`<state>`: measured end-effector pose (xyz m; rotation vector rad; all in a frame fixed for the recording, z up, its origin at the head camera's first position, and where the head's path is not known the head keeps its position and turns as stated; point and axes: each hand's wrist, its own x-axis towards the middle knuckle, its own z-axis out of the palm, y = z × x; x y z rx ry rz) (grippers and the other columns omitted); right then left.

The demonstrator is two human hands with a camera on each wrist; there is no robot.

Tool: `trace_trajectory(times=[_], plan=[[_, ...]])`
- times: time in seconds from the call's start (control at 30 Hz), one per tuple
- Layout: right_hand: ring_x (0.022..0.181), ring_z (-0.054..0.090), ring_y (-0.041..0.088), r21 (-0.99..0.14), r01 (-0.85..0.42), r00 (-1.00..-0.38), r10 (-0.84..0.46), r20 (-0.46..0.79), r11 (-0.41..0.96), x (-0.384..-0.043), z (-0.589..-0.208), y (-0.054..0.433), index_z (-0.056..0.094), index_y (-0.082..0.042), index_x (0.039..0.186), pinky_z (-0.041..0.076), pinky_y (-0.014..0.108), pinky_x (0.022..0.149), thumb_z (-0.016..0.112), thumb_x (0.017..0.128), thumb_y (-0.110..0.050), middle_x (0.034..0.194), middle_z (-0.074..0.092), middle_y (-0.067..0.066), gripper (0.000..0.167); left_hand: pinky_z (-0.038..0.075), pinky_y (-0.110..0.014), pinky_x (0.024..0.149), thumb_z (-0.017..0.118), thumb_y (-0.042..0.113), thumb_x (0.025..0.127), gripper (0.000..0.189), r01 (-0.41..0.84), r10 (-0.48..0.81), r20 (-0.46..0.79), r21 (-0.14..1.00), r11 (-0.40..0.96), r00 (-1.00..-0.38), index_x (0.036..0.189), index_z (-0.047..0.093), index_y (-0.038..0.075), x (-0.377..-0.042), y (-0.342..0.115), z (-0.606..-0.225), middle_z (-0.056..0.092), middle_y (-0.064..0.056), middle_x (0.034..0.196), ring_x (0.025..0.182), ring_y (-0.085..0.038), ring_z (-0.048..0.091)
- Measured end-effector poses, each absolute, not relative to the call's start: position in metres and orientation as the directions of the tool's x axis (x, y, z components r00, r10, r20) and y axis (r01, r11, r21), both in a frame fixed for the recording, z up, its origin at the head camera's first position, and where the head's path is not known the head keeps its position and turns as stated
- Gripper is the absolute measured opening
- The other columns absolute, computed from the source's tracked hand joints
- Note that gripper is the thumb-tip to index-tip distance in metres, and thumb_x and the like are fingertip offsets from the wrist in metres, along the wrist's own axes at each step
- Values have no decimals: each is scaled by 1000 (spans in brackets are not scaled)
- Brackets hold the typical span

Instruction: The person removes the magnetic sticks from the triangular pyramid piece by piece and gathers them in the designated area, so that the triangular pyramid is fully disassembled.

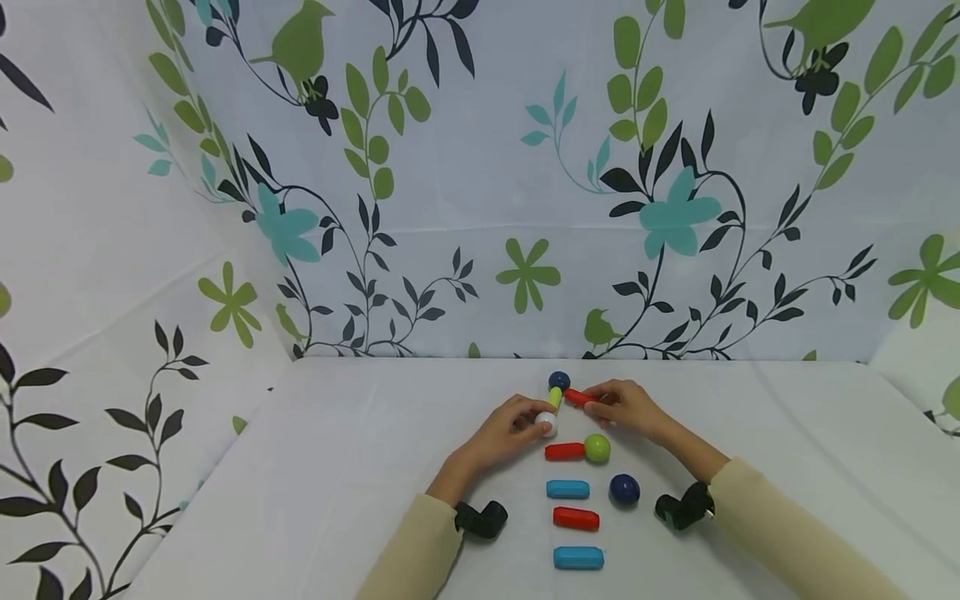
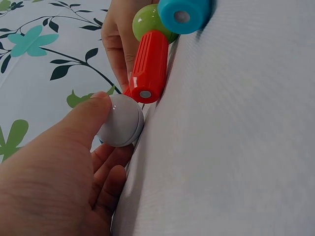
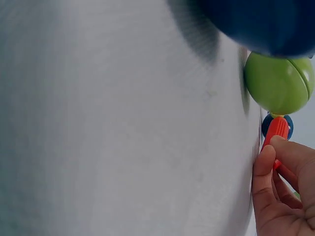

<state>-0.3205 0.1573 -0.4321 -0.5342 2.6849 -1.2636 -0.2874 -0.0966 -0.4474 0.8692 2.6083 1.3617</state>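
Observation:
My left hand [image 1: 504, 432] pinches a white ball [image 1: 547, 423] between thumb and fingers, low over the table. From that ball a yellow-green rod [image 1: 555, 397] runs to a dark blue ball [image 1: 558, 381] farther back. On the other side, my right hand [image 1: 626, 406] holds a red rod [image 1: 578, 397] by its near end, thumb against fingers. The red rod's far tip lies right beside the dark blue ball. In the right wrist view the thumb and fingers close on the red rod [image 3: 278, 129]. The left wrist view shows the thumb over the white ball [image 2: 120, 122].
Nearer me, another red rod [image 1: 564, 452] meets a green ball [image 1: 597, 448]. Below lie a blue rod [image 1: 567, 489], a dark blue ball [image 1: 624, 490], a red rod [image 1: 576, 518] and another blue rod [image 1: 578, 557]. A patterned cloth [image 1: 465, 192] hangs behind the white table [image 1: 360, 467].

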Motion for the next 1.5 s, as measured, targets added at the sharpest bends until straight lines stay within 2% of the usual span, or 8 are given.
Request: trace_trajectory(times=[0.23,0.43,0.67,1.0,1.13,1.3,1.5], plan=[[79,56,18,-777,-231,-940,-342,21,586,-314,-436,158,63,5,122,49,26,70,65,93,-11,104,66,14,33,46,-24,92,63,28,96,35,411,497,153,784,466,-854,129,62,17,-286,-95,-450,57,2,111,102,-10,52],[79,56,19,-801,-230,-934,-356,23,553,-305,-434,157,62,6,123,49,24,68,64,93,-10,106,65,15,34,47,-25,91,62,28,96,34,424,495,171,779,461,-852,128,63,15,-286,-96,-451,58,1,110,101,-12,53],[87,58,19,-818,-246,-930,-364,49,520,-296,-435,159,62,4,124,52,22,70,65,94,-16,113,65,18,36,47,-25,91,63,28,96,34,421,489,171,779,464,-855,128,63,16,-285,-98,-449,58,0,110,101,-12,53],[84,58,20,-839,-278,-929,-354,110,468,-275,-433,167,63,0,125,48,23,69,65,94,-24,101,66,10,39,47,-25,90,63,29,96,34,401,482,152,787,469,-863,128,63,17,-283,-97,-449,58,0,112,101,-12,53],[78,58,20,-853,-284,-931,-339,136,437,-266,-430,169,63,-1,124,47,24,65,66,94,-23,96,65,10,38,47,-25,91,63,28,96,34,408,482,162,785,466,-861,128,63,16,-285,-97,-450,58,1,111,102,-12,53],[75,60,18,-871,-315,-921,-342,185,378,-255,-427,173,63,1,123,49,23,63,68,92,-18,101,64,15,37,47,-25,91,63,28,96,34,418,488,169,781,464,-856,128,63,16,-287,-97,-451,58,1,112,102,-12,53],[81,62,19,-890,-330,-916,-336,221,314,-241,-426,177,63,1,120,55,25,64,70,90,-15,108,65,19,35,47,-25,90,63,27,96,34,438,502,186,779,448,-845,128,63,15,-287,-97,-450,58,-4,111,101,-14,53]])
